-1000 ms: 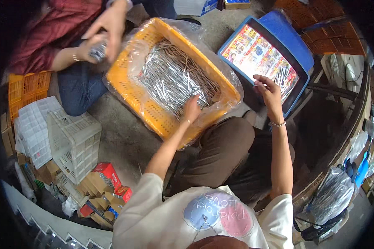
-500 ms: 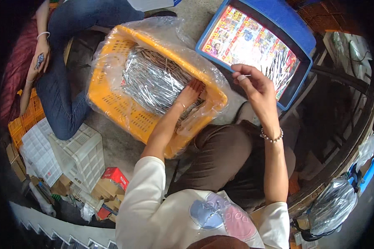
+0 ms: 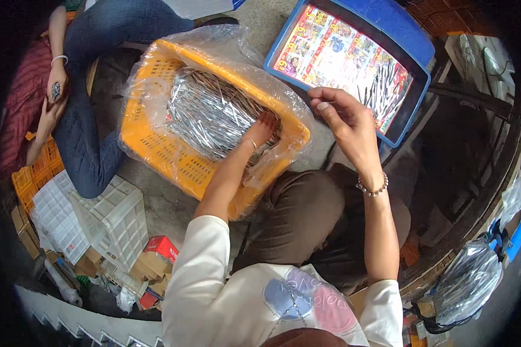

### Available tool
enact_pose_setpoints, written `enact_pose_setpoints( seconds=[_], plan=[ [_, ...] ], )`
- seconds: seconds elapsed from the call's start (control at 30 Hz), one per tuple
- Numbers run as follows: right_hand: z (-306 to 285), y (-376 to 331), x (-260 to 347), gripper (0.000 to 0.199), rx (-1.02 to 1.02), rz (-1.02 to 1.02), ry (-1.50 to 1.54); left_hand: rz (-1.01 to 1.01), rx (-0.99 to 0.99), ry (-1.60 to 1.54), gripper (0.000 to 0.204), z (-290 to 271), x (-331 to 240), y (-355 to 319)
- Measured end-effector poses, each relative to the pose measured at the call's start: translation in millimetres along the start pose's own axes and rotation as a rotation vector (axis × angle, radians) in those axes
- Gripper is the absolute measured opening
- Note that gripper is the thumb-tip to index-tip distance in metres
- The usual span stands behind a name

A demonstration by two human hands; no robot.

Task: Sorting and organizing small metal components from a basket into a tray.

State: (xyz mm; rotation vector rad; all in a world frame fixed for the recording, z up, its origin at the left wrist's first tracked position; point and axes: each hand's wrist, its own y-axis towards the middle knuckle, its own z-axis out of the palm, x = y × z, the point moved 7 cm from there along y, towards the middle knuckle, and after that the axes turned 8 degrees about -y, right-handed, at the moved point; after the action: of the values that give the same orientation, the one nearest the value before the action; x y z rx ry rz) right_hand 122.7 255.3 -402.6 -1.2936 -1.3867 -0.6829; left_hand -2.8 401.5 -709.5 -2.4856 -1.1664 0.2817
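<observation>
You sit on a grey concrete floor. Just under your left fingers an orange plastic crate rests on it. Beyond your right fingers lies a blue tray. Well left of your fingers, white lattice crates and small cardboard boxes stand on the floor.
</observation>
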Motion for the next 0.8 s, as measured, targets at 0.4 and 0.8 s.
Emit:
enact_pose_setpoints(
  seconds=[0.4,0.8],
  plan=[
    [-9,3,2,0.017,-0.021,-0.053,-0.077,0.299,0.107,-0.185,0.040,-7,13,-1],
    [8,7,2,0.019,0.054,-0.091,-0.078,0.286,0.216,-0.399,0.031,-9,20,-9]
  ],
)
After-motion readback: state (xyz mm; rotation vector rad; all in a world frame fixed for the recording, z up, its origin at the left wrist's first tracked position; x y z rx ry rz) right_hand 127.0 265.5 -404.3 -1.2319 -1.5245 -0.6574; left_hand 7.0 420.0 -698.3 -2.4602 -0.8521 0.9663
